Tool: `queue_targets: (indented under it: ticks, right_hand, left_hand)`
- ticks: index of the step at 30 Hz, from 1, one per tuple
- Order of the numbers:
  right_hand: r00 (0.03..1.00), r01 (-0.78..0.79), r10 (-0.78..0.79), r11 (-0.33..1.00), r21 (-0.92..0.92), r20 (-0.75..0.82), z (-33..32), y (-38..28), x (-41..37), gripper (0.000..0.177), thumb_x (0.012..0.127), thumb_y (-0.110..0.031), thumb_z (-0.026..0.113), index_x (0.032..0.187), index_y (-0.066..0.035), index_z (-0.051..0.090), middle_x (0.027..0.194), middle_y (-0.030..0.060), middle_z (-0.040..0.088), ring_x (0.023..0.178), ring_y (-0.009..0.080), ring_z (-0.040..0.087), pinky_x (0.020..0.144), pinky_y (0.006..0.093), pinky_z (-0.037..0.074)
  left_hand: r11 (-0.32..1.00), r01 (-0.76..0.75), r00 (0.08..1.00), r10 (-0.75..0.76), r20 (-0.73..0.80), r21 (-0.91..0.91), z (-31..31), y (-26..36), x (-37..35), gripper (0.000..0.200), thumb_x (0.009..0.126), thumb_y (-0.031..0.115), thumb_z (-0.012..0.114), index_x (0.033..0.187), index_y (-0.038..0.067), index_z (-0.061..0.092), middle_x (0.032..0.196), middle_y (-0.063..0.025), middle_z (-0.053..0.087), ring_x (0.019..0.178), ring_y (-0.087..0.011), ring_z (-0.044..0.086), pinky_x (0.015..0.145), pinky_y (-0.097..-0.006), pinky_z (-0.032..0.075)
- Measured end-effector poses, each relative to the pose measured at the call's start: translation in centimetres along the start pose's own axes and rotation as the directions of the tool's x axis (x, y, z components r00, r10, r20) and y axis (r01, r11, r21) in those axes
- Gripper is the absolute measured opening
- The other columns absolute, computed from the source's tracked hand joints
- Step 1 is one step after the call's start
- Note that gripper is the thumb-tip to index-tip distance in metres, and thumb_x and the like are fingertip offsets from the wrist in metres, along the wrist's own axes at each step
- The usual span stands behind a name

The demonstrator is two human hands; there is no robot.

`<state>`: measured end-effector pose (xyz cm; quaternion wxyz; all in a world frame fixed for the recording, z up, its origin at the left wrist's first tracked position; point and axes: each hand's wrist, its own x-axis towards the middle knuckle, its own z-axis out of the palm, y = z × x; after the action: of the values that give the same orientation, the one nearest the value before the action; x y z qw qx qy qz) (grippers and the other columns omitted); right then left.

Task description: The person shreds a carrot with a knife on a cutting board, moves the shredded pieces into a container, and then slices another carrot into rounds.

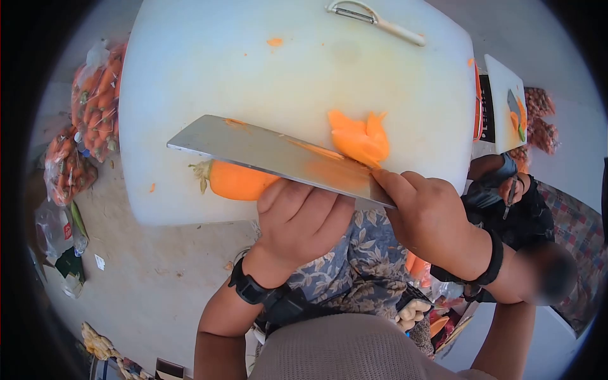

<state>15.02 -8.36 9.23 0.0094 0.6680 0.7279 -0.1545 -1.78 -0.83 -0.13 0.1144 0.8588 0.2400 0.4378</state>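
My right hand (434, 218) is closed at the near end of a broad-bladed kitchen knife (272, 152); the handle is hidden in the fingers. Orange bits stick to the blade, which lies slantwise over a thick carrot (237, 182). My left hand (304, 218) grips the carrot's right end with curled fingers, close under the blade's edge. The carrot's green stem end points left on the white cutting board (253, 76). Beyond the blade, near my right hand, sits a cut orange carrot piece (361, 138) with petal-like flaps.
A white peeler (380, 24) lies at the board's far side, with small carrot scraps around. Bags of carrots (98, 101) stand on the floor at left. At right, another person (506, 202) holds a tool beside a second board (500, 95) with a knife on it.
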Motion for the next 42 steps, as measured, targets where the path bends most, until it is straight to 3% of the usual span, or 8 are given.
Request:
queue_targets:
  ticks: [8,14,20,22,28,35,37,42]
  right_hand:
    - [0.987,-0.094,0.093,0.996,0.005,0.133,-4.2,-0.3,-6.1,0.06,0.064,-0.008,0.072,0.122,0.001,0.056,0.069,0.0068,0.053,0.058,0.0256,0.059,0.053,0.0361,0.049]
    - [0.978,-0.145,0.148,0.989,-0.031,0.145,-4.6,0.1,-7.9,0.053,0.063,-0.009,0.074,0.114,0.002,0.062,0.08,0.0119,0.061,0.068,0.0266,0.065,0.059,0.0331,0.052]
    - [0.984,-0.098,0.09,0.994,0.046,0.152,-2.3,0.8,-3.7,0.05,0.067,-0.005,0.069,0.115,0.001,0.059,0.073,0.0099,0.057,0.058,0.0273,0.061,0.053,0.0356,0.05]
    - [0.999,-0.024,0.021,0.998,0.051,0.047,-0.3,0.9,-1.4,0.042,0.071,-0.004,0.065,0.112,0.001,0.057,0.069,0.0102,0.055,0.055,0.028,0.059,0.051,0.0372,0.049]
    - [0.999,-0.045,0.044,0.998,0.041,0.014,-0.1,-0.3,0.2,0.03,0.074,-0.006,0.064,0.103,-0.001,0.057,0.067,0.0089,0.056,0.055,0.0278,0.059,0.051,0.0371,0.049]
    - [0.985,-0.143,0.137,0.989,0.05,0.109,-4.5,-0.8,-6.4,0.051,0.065,-0.002,0.07,0.115,0.0,0.058,0.069,0.0098,0.056,0.059,0.0274,0.061,0.053,0.0369,0.049]
    - [0.981,-0.164,0.159,0.986,0.034,0.112,-4.7,-0.8,-7.6,0.051,0.064,-0.003,0.07,0.114,0.0,0.058,0.07,0.0097,0.057,0.06,0.0276,0.061,0.054,0.0373,0.049]
    - [0.981,-0.166,0.163,0.986,0.014,0.109,-4.4,0.1,-8.6,0.05,0.063,-0.004,0.071,0.112,0.0,0.059,0.072,0.0094,0.057,0.063,0.0283,0.061,0.056,0.0384,0.05]
  left_hand:
    - [1.0,-0.015,1.0,0.014,-0.027,-0.017,-0.2,-0.2,-0.1,0.017,0.061,0.009,0.067,0.078,0.011,0.068,0.09,-0.0001,0.064,0.083,-0.0193,0.059,0.073,-0.0294,0.048]
    - [1.0,0.011,1.0,-0.011,-0.012,-0.002,-0.2,0.1,-0.1,0.019,0.059,0.01,0.067,0.078,0.013,0.068,0.09,0.0012,0.064,0.086,-0.0196,0.058,0.073,-0.0294,0.048]
    - [1.0,-0.009,1.0,0.009,-0.011,0.002,-0.2,0.0,-0.3,0.016,0.063,0.012,0.068,0.078,0.014,0.067,0.093,0.0019,0.066,0.09,-0.0182,0.058,0.072,-0.0287,0.047]
    - [1.0,-0.011,1.0,0.012,-0.014,0.016,0.0,0.0,-0.2,0.014,0.066,0.012,0.067,0.079,0.015,0.067,0.092,0.0018,0.066,0.088,-0.0171,0.058,0.07,-0.0282,0.046]
    - [1.0,-0.007,1.0,0.007,-0.023,-0.001,0.2,0.0,-0.1,0.016,0.063,0.011,0.065,0.078,0.012,0.067,0.09,0.0,0.066,0.082,-0.0167,0.059,0.066,-0.0283,0.046]
    - [0.999,-0.032,0.998,0.031,-0.057,-0.003,-0.1,-0.1,0.1,0.021,0.058,0.009,0.065,0.078,0.009,0.067,0.086,-0.0002,0.064,0.078,-0.0181,0.058,0.065,-0.0287,0.046]
    - [0.999,-0.01,1.0,0.01,0.011,-0.046,-0.2,0.0,-0.3,0.027,0.056,0.004,0.066,0.083,0.003,0.07,0.091,-0.0069,0.065,0.087,-0.0279,0.058,0.071,-0.0368,0.047]
    - [1.0,-0.023,0.999,0.023,-0.044,-0.002,0.1,-0.1,-0.3,0.02,0.06,0.009,0.065,0.079,0.011,0.068,0.091,0.0007,0.064,0.083,-0.0178,0.056,0.067,-0.0291,0.045]
